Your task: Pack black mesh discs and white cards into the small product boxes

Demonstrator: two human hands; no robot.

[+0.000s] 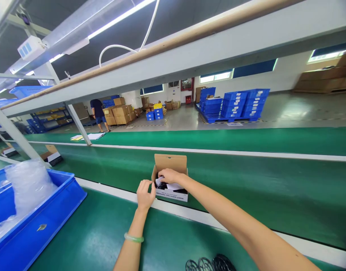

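The green conveyor belt (246,180) lies bare to the right of the open cardboard box (170,177) and on to the far rail, leaving wide room there. On the left, a blue crate (48,222) stuffed with plastic bags (28,184) crowds the near surface (99,233). Slanted frame posts (77,124) and a low overhead beam (190,56) limit reach upward. Black rings (209,263) lie at the near edge.
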